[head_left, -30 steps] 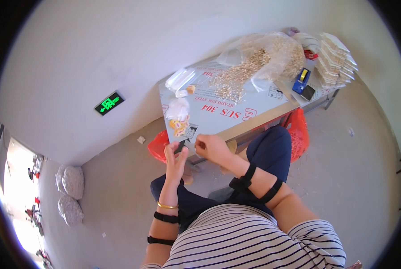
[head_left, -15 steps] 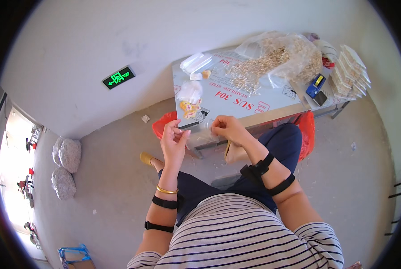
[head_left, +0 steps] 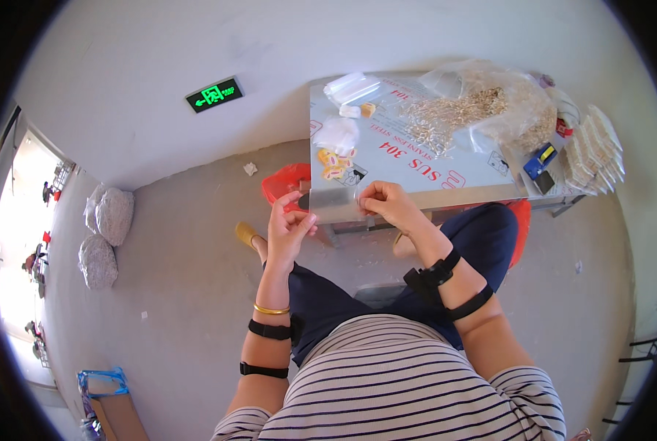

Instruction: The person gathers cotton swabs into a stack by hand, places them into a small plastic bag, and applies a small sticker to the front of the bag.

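A small clear plastic bag (head_left: 336, 207) is stretched between my two hands, over the near left corner of the table. My left hand (head_left: 291, 226) is closed in a pinch at the bag's left end. At the other end my right hand (head_left: 388, 203) pinches its edge between thumb and fingers. Just beyond the bag lie several yellow-and-white cards or labels (head_left: 335, 163), too small to make out clearly. A heap of small clear bags (head_left: 336, 135) sits behind them.
Farther back are a stack of clear sleeves (head_left: 353, 89) and a big clear bag (head_left: 482, 77) spilling small golden pieces (head_left: 453, 114). At the right stand a blue device (head_left: 540, 160) and filled packets (head_left: 594, 156). Red plastic (head_left: 288, 181) hangs by the table's left side.
The view has swung, so the table appears farther right. The clear bag now shows plainly, drawn flat between my hands. Both hands keep their pinch.
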Tool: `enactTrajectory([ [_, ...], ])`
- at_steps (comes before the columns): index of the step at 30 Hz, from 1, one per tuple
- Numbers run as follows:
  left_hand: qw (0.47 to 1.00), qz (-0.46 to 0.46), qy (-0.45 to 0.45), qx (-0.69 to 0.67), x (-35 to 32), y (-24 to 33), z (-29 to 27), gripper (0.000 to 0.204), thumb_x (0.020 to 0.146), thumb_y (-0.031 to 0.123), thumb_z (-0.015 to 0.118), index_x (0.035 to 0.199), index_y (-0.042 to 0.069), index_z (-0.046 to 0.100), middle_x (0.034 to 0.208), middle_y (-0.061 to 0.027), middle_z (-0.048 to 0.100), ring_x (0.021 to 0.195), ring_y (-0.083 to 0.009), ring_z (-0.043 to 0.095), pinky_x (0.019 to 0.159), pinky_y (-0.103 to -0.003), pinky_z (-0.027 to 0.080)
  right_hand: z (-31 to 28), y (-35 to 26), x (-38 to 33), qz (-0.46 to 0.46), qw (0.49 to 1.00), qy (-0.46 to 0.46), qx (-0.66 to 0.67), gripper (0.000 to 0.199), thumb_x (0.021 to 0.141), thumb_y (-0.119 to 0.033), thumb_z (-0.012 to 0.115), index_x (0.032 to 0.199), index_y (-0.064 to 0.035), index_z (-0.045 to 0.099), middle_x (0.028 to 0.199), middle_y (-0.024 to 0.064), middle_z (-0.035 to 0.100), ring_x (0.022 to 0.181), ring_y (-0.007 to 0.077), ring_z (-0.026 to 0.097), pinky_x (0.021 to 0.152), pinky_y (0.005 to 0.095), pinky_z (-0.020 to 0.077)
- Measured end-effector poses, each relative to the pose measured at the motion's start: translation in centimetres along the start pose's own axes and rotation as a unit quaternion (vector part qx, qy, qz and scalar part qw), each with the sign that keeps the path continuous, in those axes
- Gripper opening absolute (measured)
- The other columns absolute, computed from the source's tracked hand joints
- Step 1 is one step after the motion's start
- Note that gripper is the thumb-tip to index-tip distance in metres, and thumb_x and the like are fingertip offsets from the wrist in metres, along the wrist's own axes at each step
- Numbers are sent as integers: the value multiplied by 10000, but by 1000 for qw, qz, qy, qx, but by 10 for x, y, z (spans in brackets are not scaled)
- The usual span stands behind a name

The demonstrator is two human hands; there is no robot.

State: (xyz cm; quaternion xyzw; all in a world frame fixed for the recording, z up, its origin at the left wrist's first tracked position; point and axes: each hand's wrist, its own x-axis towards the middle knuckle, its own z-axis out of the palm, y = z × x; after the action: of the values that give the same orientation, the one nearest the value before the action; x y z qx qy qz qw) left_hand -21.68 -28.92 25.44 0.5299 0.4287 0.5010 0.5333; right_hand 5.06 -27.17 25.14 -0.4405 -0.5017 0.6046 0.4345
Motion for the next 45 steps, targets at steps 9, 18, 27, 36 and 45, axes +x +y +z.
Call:
enactTrajectory([
  [9,827,282,13,486,16,31,33,952,664,232,964,1468,58,484,1375,-124,620,1321,-315,539,1171,-503,389,9,18,25,26,1000,0,12,116,958,-86,720,997,15,677,863,60,731,797,110,688,735,258,554],
  [18,850,172,-173,466,61,4,28,792,663,233,956,1336,83,566,1221,-102,651,1166,-322,625,1047,-451,488,13,40,53,23,999,-39,13,78,920,-60,719,925,14,695,830,54,723,753,111,676,702,260,547],
  [27,906,128,-146,375,83,-44,-7,649,678,142,939,1228,65,602,1130,-93,624,1017,-286,610,929,-393,522,19,69,90,88,995,-47,-3,109,928,-76,714,950,31,721,848,76,747,753,118,693,694,276,545],
  [36,824,40,-85,558,138,-149,-118,669,703,247,900,1275,85,592,1168,-106,616,1141,-333,579,1018,-453,442,-50,3,151,28,990,-38,-136,221,1052,-186,628,1082,17,709,930,64,752,861,110,700,808,278,559],
  [45,795,10,-185,577,191,-194,-138,667,718,194,882,1288,91,552,1243,-133,617,1220,-351,567,1055,-462,429,-66,5,184,85,990,-25,-112,230,1082,-193,589,1152,-7,705,1016,43,741,961,104,689,899,277,552],
])
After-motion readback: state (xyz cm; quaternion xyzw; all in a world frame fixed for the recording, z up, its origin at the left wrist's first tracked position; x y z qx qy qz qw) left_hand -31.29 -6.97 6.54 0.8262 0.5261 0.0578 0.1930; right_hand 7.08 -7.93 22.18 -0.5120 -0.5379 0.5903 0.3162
